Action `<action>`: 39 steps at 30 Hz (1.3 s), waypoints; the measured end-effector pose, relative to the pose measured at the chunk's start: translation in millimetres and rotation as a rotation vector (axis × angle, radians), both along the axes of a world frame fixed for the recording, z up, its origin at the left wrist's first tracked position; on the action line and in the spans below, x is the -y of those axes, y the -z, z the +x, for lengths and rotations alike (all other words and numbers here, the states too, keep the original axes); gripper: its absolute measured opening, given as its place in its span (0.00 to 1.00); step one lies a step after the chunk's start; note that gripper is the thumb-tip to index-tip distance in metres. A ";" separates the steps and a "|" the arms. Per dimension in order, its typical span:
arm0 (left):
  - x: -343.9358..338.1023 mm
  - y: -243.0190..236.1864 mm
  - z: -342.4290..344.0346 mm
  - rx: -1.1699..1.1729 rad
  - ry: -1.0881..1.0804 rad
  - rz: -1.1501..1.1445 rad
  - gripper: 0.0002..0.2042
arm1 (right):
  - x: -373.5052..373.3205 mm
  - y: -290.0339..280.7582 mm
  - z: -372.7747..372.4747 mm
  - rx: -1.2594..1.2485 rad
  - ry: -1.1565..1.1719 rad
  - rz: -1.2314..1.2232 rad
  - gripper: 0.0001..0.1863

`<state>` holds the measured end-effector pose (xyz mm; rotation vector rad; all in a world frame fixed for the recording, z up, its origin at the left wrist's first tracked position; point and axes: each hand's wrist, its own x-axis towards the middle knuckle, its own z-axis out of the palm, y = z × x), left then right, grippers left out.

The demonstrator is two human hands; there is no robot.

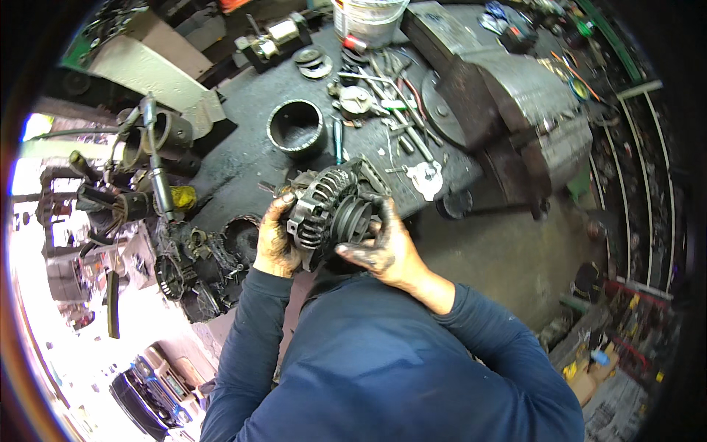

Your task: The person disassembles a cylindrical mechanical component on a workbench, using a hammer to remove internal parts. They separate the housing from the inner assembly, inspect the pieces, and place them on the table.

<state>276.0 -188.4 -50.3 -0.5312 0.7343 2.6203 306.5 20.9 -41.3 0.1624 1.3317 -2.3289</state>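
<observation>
Both my hands hold an alternator [322, 200] in front of me, at the near edge of the workbench. It has a slotted metal housing and a dark grooved pulley [352, 221] facing right. My left hand [277, 239], blackened with grease, is wrapped round the housing's left side. On the other side, my right hand [388, 247] grips the pulley, thumb below and fingers above it. Just beyond the alternator stand an open metal cylinder [296, 128] and a teal-handled screwdriver [338, 140].
Wrenches and other hand tools [398, 110] are strewn across the bench [236, 110]. At its right stands a large grinder-like machine [508, 110]; a white bucket [370, 20] is at the back. Greasy parts [195, 269] lie on the left corner. Beyond it, a vehicle [151, 394] shows lower left.
</observation>
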 end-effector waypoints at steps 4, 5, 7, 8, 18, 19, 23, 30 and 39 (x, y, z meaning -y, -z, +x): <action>2.1 48.7 23.1 0.150 0.051 -0.026 0.15 | 9.8 27.1 28.0 -0.262 0.102 0.601 0.48; 3.0 56.8 27.6 0.163 0.058 -0.021 0.15 | 9.9 30.7 32.6 -0.285 0.107 0.685 0.46; 4.1 68.4 33.4 0.207 0.040 -0.027 0.15 | 10.8 36.2 38.3 -0.276 0.104 0.747 0.44; 5.2 71.2 35.7 0.202 0.075 0.026 0.16 | 11.0 38.4 39.8 -0.324 0.113 0.743 0.43; -20.4 57.5 76.3 0.186 0.013 -0.246 0.25 | 9.3 69.4 50.1 -0.208 0.186 0.519 0.42; -26.5 55.4 81.8 0.173 -0.005 -0.250 0.25 | 8.7 70.3 50.4 -0.220 0.187 0.502 0.42; -40.3 47.8 95.2 0.148 -0.077 -0.299 0.27 | 8.7 71.5 43.4 -0.169 0.134 0.432 0.43; -38.4 64.3 135.6 0.020 -0.260 -0.618 0.18 | 9.2 69.4 41.3 -0.180 0.102 0.516 0.49; -58.6 87.9 121.3 -0.143 -0.358 -1.288 0.25 | 2.1 58.6 15.9 0.245 0.004 0.192 0.60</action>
